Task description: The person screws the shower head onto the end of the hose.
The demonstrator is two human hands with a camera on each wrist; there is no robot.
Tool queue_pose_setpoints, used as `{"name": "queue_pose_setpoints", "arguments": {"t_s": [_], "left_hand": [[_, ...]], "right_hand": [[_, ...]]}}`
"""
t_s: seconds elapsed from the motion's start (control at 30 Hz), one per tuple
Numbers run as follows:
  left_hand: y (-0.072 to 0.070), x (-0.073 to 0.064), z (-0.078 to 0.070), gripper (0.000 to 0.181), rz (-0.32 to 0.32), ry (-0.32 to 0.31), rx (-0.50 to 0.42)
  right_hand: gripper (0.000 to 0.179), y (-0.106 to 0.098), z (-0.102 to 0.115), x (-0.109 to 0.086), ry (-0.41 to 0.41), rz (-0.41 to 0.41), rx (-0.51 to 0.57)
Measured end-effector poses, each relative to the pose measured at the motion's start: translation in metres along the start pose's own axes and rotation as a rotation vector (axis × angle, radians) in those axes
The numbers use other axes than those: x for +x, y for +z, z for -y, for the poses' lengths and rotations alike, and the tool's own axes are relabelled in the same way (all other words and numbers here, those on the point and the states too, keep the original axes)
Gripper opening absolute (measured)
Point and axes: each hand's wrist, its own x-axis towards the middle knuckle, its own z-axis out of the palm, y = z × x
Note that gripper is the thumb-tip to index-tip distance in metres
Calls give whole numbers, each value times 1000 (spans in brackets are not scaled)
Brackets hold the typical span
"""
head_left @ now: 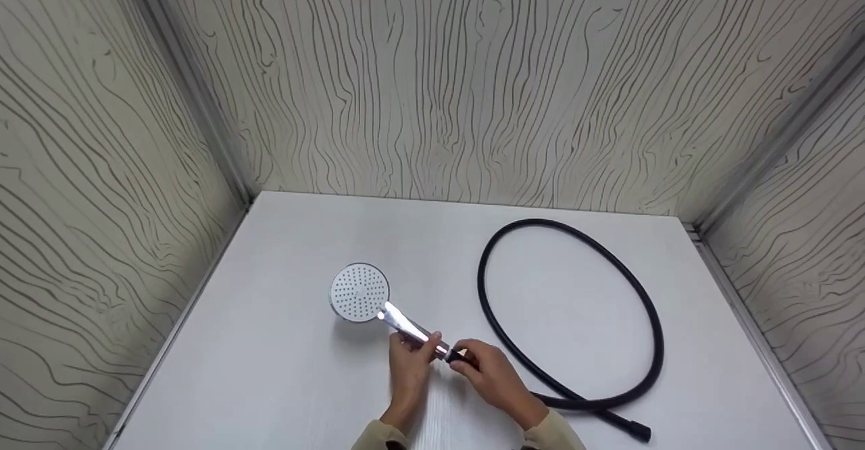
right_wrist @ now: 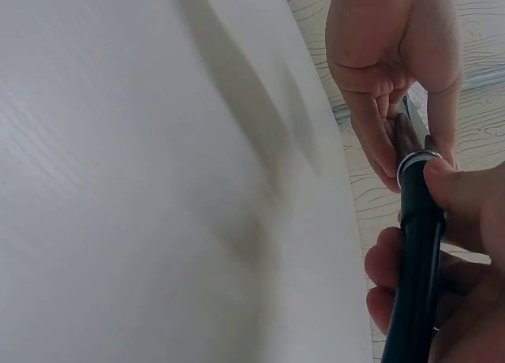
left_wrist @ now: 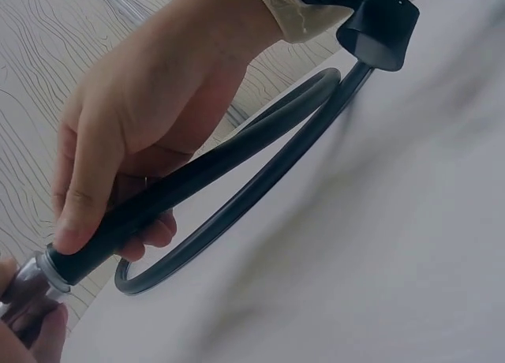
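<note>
A chrome shower head (head_left: 359,292) with a round, dotted white face tilts up above the white table, at the left. My left hand (head_left: 409,372) grips its shiny handle (head_left: 412,330) near the lower end. At that end my right hand (head_left: 497,372) pinches the end of a black hose (left_wrist: 205,170), thumb on one side and fingers curled round the other. Hose and handle meet end to end between the two hands; the thread inside is hidden. In the left wrist view, only fingertips of the left hand (left_wrist: 49,335) show, on the chrome.
The rest of the hose (head_left: 655,332) lies in a large loop on the right of the white table (head_left: 270,267). Its other end fitting (head_left: 638,431) rests near the front edge. Wood-grain panels (head_left: 432,85) enclose the back and both sides.
</note>
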Motion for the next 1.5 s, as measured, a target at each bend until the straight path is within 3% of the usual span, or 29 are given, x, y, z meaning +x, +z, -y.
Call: {"name": "queue_pose_setpoints", "arguments": {"t_s": [0.1,0.2,0.33,0.43,0.53,0.63,0.83,1.0,1.17,1.3,1.5], "left_hand": [[0,-10,-15,46,-16,17,0],[0,-15,-23,43,-23,18,8],[1,-4,-4,45,-20,-4,7],[-1,3,5,47,-6,0,-9],[-3,3,5,48,10,0,-14],[-4,2,4,48,14,-13,-12],[-3,2,1,49,2,-40,-14],[-1,-3,-8,44,-4,-43,-38],[-2,-2,-5,45,-2,-42,-29],[-2,0,-2,48,18,-49,-45],[-2,0,-2,50,26,-28,-61]], "right_hand": [[29,1,2,-1,54,1,-3],[33,3,2,-2,50,-29,-50],[23,5,1,-3,-2,-66,-100],[15,4,0,-3,-43,-23,-117],[20,0,1,-1,-64,56,-106],[22,-2,2,0,-81,76,-108],[15,1,6,-1,-55,-5,-124],[27,4,5,-2,-46,-68,-112],[13,4,2,-2,-74,-39,-126],[14,0,4,-2,-92,16,-121],[12,0,8,-2,-121,-39,-189]]}}
